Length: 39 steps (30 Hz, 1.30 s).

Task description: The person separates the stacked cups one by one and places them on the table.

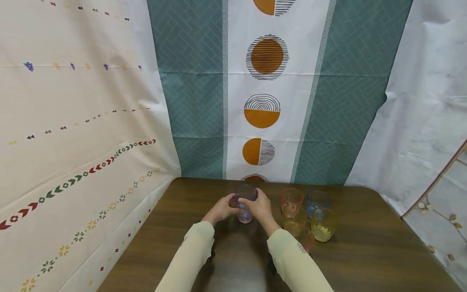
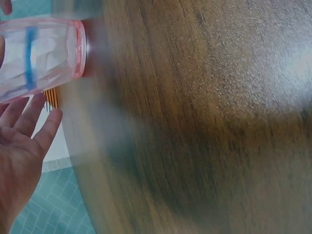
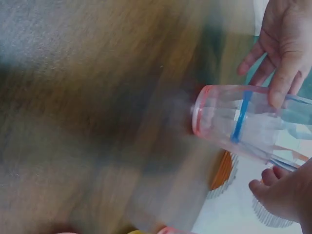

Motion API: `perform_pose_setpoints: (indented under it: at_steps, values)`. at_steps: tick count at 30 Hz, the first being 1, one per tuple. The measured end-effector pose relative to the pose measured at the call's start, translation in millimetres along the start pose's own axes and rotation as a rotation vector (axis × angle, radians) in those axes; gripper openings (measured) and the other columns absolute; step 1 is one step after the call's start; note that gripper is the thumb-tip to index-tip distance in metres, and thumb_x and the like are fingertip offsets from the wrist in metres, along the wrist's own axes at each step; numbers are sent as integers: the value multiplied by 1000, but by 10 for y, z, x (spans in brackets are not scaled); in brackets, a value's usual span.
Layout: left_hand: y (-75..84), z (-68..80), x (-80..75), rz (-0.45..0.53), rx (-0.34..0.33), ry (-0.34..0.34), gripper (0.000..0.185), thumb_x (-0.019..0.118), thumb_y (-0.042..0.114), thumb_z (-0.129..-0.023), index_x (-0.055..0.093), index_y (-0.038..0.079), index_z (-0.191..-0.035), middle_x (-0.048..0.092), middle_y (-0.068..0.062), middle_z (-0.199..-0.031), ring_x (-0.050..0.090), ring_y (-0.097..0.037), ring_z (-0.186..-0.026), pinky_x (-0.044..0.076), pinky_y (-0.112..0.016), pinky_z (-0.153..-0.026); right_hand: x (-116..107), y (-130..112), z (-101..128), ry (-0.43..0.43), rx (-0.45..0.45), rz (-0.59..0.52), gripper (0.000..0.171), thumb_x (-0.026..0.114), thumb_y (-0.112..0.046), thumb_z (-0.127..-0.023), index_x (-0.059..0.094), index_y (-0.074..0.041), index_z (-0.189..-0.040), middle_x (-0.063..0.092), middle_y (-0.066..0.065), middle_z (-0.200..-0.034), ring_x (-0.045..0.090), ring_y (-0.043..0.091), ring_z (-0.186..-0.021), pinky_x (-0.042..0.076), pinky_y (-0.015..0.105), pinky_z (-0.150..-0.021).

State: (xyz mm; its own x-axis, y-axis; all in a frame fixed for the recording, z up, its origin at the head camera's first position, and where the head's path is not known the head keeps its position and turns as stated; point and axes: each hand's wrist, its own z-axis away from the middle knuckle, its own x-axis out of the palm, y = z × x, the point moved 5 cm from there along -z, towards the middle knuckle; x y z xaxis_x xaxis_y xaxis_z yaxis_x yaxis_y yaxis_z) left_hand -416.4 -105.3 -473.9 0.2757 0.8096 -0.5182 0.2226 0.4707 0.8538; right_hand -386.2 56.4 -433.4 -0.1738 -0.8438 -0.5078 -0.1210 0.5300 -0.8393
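In the head view, a clear blue cup (image 1: pixel 246 190) sits nested inside a clear pink cup (image 1: pixel 245 217), both upright at the middle back of the table. My left hand (image 1: pixel 223 208) grips the pink cup from the left side. From the right, my right hand (image 1: pixel 261 207) holds the blue cup near its rim, thumb across the front. The right wrist view shows the blue cup's base as a blue band (image 3: pixel 241 117) through the wall of the pink cup (image 3: pixel 207 112). Left-hand fingers (image 2: pixel 46 131) spread beside the pink cup in the left wrist view.
Right of my hands stand several clear cups: a pink one (image 1: pixel 292 196), a blue one (image 1: pixel 318 198), a yellow one (image 1: pixel 323 228), another yellow one (image 1: pixel 294 217) and a pink one (image 1: pixel 308 240) partly behind my right sleeve. A patterned curtain (image 1: pixel 197 121) hangs behind the brown table (image 1: pixel 182 211).
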Motion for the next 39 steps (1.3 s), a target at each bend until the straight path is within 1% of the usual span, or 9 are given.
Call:
perform_pose_setpoints:
  at_steps: [4,10,14,17,22,26,31,36,39]
  values:
    - [22,17,-9,0,-2,6,71,80,23,-86,44,2,-144,59,-17,-134,56,-33,-125,46,-48,-103,-54,-99,-7,21,-5,-50,84,81,-39,-82,43,5,-143,52,26,-139,52,43,-125,44,55,-102]
    - [39,30,-27,22,-1,2,72,79,20,-87,42,0,-145,58,-18,-136,55,-34,-125,46,-48,-103,-204,-333,-25,8,-15,-111,86,80,-42,-82,42,1,-146,49,23,-143,48,41,-130,41,53,-106]
    - [17,23,-40,10,-23,5,77,81,25,-85,41,2,-147,53,-18,-142,51,-36,-130,43,-50,-105,-349,-465,-44,-8,-36,-137,83,80,-46,-82,45,-3,-144,54,20,-139,53,37,-125,44,51,-104]
    - [12,15,-40,-5,-28,8,79,81,28,-85,40,3,-148,49,-19,-146,47,-37,-134,41,-50,-107,-476,-510,-64,-28,-39,-160,84,80,-48,-81,44,-5,-144,55,17,-138,54,35,-124,46,50,-102]
    - [53,18,-17,-9,-4,7,80,82,28,-84,41,-1,-146,51,-20,-143,48,-36,-132,41,-49,-107,-719,-494,-74,-79,-23,-201,89,79,-50,-81,38,-9,-149,48,15,-145,52,34,-127,47,49,-102]
    - [73,23,-9,-11,-12,17,82,83,30,-82,42,-1,-146,51,-19,-143,50,-35,-131,42,-49,-107,-929,-476,-60,-108,-38,-213,91,78,-50,-82,35,-9,-151,45,15,-146,50,33,-128,46,48,-102]
    - [91,25,27,-27,-36,32,85,85,38,-79,44,3,-145,51,-18,-143,50,-37,-130,43,-49,-106,-1216,-420,-34,-108,-67,-180,93,76,-52,-84,32,-8,-153,44,11,-148,45,33,-133,44,48,-105]
    - [125,38,52,-37,-35,47,83,85,35,-80,43,0,-143,51,-20,-142,49,-39,-130,43,-50,-105,-1501,-356,43,-115,-81,-132,99,74,-57,-82,28,-8,-155,43,10,-149,39,35,-137,39,50,-109]
    - [134,38,59,-49,-38,54,81,84,33,-81,44,0,-143,51,-19,-141,50,-38,-129,43,-50,-105,-1671,-303,98,-110,-87,-87,101,74,-58,-82,27,-7,-156,42,15,-149,40,37,-135,39,52,-108]
